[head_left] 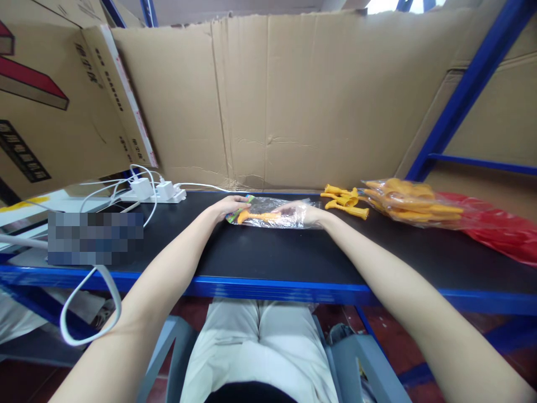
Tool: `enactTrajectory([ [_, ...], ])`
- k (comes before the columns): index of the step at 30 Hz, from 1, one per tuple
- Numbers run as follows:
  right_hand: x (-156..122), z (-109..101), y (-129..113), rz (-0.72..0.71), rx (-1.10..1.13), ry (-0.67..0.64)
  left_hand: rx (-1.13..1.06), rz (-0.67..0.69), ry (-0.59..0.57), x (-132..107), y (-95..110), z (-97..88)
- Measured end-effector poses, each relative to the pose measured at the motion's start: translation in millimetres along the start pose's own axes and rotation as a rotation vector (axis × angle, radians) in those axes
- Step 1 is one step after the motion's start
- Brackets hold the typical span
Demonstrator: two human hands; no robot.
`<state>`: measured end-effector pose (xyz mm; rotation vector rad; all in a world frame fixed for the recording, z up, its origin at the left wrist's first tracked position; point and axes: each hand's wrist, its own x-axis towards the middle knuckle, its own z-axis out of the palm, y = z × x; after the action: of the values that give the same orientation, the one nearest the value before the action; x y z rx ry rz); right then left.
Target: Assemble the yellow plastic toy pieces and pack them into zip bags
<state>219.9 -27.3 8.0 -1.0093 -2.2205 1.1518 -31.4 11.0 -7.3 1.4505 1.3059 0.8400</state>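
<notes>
A clear plastic bag [268,221] lies across the black tabletop in front of me, with a green and blue printed strip at its left end. My left hand [227,207] grips that printed end, thumb on top. My right hand [298,213] is at the bag's right part, seen through shiny film, apparently inside it. Its fingers close on the right end of an orange plastic piece [255,215], slim with a knobbed left end, that lies inside the bag. Just right of that hand are several loose yellow-orange horn-shaped pieces [344,198].
A clear bag of yellow-orange pieces [411,204] lies on the right, beside red plastic [499,224]. White chargers on a power strip [155,192] and cables stand left. Cardboard [327,101] walls the back. A blue edge [277,288] runs along the table's front.
</notes>
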Motion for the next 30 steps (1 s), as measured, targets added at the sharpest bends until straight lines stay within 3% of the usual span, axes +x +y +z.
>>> enactTrajectory([
  [3, 0, 1, -1, 0.003, 0.041, 0.006, -0.054, 0.03, -0.033, -2, 2, 5.0],
  [13, 4, -2, 5, -0.012, 0.071, -0.016, -0.014, 0.057, 0.083, -3, 4, 13.4],
  [16, 2, -3, 3, -0.043, 0.032, -0.024, 0.143, 0.09, 0.166, -2, 4, 14.1],
  [20, 2, -4, 2, -0.053, -0.019, 0.003, 0.638, 0.191, 0.313, 2, 2, 7.7],
  [24, 4, -10, 8, 0.042, -0.15, 0.174, 1.026, 0.154, 0.347, 0, 0, -2.3],
  [27, 2, -24, 15, 0.175, -0.555, 0.397, 1.144, 0.082, 0.395, -5, 0, -6.9],
  [30, -6, -41, 19, 0.365, -0.893, 0.559, 1.209, 0.097, 0.49, -7, 0, -10.4],
])
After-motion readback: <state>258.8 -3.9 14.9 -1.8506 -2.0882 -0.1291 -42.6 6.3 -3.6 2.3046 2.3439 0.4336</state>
